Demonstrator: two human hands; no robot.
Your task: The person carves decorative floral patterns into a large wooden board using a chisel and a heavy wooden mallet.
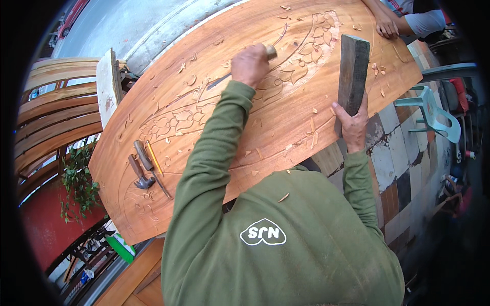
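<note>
L hand (250, 66) gripping chisel (219, 81) over panel's (301, 120) mid, blade twd L end. R hand (352, 127) closed round block's (353, 71) lower end, at panel's near edge twd R end. Hammer (144, 182) & pencil (153, 157) nr L end, apart from both hands.

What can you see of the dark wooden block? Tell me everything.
The dark wooden block is a long, squared bar that looks like solid wood, brown-grey and streaked, with a paler end face at its far end. The right grip is closed around its near part. It stands nearly upright in the picture, far end uppermost, and shows against the right part of the carved wooden panel. Whether it touches the panel cannot be told.
</note>
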